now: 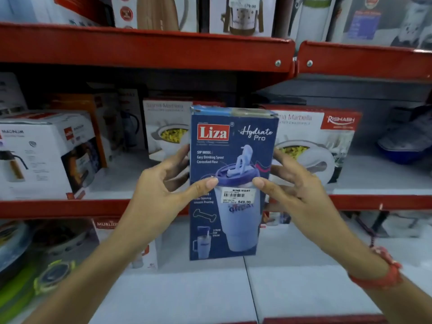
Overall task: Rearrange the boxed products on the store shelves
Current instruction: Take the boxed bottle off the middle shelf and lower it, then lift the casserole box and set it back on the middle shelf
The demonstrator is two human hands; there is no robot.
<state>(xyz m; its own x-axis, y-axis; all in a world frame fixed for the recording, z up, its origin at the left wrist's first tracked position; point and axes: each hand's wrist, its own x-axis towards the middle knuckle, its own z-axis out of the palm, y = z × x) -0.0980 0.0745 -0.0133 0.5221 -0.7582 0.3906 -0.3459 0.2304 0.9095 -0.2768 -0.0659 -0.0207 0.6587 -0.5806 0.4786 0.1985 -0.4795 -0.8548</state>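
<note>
While both hands, left hand [161,183] and right hand [297,185], clamp the upright blue Liza box [231,183] mid-carry, next move likely needs a free slot, maybe the middle shelf [378,176] at 2 o'clock.

Red bracelet [383,270] (right wrist), bare forearms

Tall blue cardboard tumbler box [230,183], front face: red "Liza" logo w/ ® mark, script "Hydrate Pro", then "SIP MODE: Easy Drinking Spout Controlled Flow". Lower captions partly hidden/blurred, approx. "Smooth Pouring" and "Straw". White price sticker [238,195] on that box: "NINE MART", barcode, "549.00". White casserole box w/ red corner [327,136] behind it: "Marbella" and "Rishabh". White flask box [44,153] at left: "MAGNUM". White box w/ red band [106,224] on lower shelf: "MURLI…", rest cut off. Top-shelf tags too blurred.
</note>
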